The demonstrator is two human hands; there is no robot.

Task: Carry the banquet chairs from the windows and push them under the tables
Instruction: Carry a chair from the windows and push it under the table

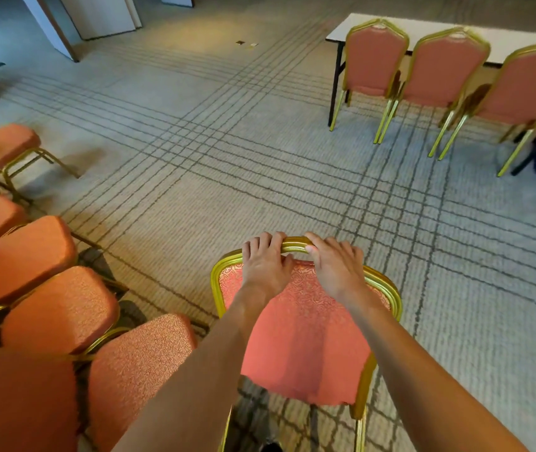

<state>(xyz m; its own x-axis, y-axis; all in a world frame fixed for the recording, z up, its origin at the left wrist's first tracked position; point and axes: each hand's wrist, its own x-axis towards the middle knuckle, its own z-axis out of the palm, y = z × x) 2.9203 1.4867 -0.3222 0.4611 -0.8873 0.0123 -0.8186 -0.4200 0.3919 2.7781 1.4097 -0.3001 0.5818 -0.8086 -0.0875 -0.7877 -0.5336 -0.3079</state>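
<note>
Chair (305, 337), seat apparently out of sight

Single head view, forward-down, seemingly close above chair (305, 337)

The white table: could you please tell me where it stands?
In the head view the white table stands at the upper right, three chairs lined along its near edge, across the carpet from the held chair.

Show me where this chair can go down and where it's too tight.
Free: the grey lined carpet ahead of your gold-framed pink chair, between the row of orange seats at left and the white-topped table. Crowded: that row, and the table's near side, taken by three pink chairs.
</note>
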